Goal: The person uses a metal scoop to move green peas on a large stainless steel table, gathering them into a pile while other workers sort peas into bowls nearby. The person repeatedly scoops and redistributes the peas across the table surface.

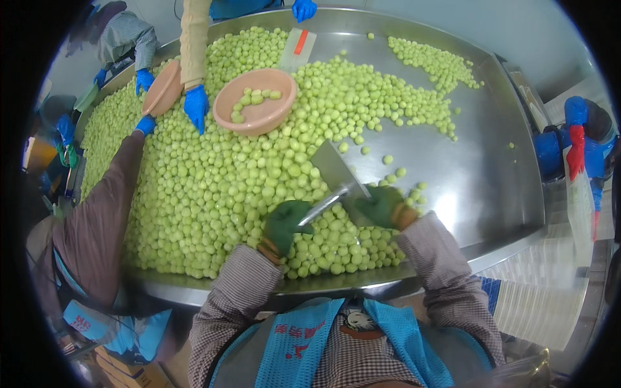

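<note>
My left hand (287,224), in a dark green glove, is closed on the metal handle of a flat steel scraper (335,167). The scraper's wide blade stands tilted over round green fruits (218,194), which lie heaped on a large stainless steel table with a raised rim (344,286). My right hand (381,206), in a green glove, is at the right end of the blade; its fingers are partly hidden, and whether it grips the blade is unclear. Beyond the scraper, a pink plastic bowl (257,104) with several green fruits in it rests on the heap.
Co-workers' blue-gloved hands (196,106) reach over the heap at the left, near a second, tilted pink bowl (165,87). A pale board with a red stripe (296,48) lies at the far edge. At the right, a person in blue (577,131) stands near stacked pale trays (541,305).
</note>
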A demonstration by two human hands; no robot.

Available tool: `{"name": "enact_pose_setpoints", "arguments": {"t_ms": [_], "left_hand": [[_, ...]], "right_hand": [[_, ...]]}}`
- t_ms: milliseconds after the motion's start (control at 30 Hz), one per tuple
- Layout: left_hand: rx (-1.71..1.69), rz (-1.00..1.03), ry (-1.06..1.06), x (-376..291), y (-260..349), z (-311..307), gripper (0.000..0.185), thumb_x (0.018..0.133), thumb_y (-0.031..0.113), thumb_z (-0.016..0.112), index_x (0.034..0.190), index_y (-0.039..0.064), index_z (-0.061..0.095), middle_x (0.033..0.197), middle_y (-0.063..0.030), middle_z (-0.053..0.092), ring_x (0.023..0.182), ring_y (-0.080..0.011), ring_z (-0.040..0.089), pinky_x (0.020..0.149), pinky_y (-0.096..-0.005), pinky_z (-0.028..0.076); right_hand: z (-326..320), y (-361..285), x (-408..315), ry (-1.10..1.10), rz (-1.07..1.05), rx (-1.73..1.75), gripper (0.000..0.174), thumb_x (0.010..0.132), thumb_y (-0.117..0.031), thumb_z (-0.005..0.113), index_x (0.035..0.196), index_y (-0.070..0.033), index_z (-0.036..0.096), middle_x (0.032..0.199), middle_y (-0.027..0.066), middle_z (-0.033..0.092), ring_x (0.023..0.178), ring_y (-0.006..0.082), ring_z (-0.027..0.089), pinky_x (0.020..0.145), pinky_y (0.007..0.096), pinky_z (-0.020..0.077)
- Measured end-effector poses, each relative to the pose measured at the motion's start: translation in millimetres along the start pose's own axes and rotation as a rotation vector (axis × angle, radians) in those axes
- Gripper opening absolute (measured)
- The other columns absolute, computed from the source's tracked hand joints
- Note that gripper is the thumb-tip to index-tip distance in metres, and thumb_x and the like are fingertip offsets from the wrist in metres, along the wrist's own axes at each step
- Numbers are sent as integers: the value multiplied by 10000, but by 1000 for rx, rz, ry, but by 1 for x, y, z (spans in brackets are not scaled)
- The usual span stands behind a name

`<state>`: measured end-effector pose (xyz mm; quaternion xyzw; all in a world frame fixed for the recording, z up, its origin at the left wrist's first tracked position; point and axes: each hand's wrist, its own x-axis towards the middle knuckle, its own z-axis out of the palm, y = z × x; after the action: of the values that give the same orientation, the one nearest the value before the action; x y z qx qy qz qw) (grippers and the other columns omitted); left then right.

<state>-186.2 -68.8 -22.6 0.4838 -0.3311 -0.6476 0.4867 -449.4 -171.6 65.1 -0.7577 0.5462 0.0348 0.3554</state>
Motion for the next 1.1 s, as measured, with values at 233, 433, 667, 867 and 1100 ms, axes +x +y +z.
{"name": "enact_pose_setpoints", "arguments": {"t_ms": [233, 433, 667, 867, 1100], "left_hand": [[167, -340, -411, 11, -21, 159, 418, 1043, 225, 666, 1395, 7, 608, 1094, -90, 726, 898, -158, 673, 756, -302, 600], [553, -131, -572, 75, -116, 270, 181, 1007, 197, 674, 1157, 111, 726, 844, -26, 707, 679, -125, 624, 605, -315, 541], [739, 74, -713, 92, -131, 260, 214, 1001, 215, 660, 1167, 106, 738, 840, -32, 704, 696, -146, 634, 635, -339, 536], [844, -59, -805, 89, -86, 164, 285, 1002, 266, 650, 1228, 126, 754, 872, -42, 729, 746, -167, 667, 695, -377, 556], [781, -305, -685, 45, -55, 67, 461, 1008, 312, 674, 1420, 105, 659, 995, -61, 765, 822, -153, 697, 757, -341, 580]], "right_hand": [[-14, 152, -106, 333, 102, 300, 384, 972, -212, 754, 1333, -83, 720, 1071, 155, 797, 933, 198, 765, 820, 346, 628], [-29, 254, -152, 389, 318, 231, 309, 977, -189, 747, 1270, -91, 756, 1084, 125, 803, 956, 186, 747, 854, 342, 601], [19, 287, -167, 389, 224, 442, 287, 970, -130, 696, 1241, -53, 750, 1121, 130, 789, 1016, 202, 735, 892, 349, 581], [60, 234, -121, 66, 355, 115, 392, 970, -347, 719, 1183, -19, 741, 1107, 220, 769, 1037, 352, 731, 912, 426, 576], [100, 136, -68, -41, 149, -204, 493, 1005, -476, 552, 1134, -49, 761, 1105, 237, 756, 1031, 413, 720, 921, 499, 557]]}}
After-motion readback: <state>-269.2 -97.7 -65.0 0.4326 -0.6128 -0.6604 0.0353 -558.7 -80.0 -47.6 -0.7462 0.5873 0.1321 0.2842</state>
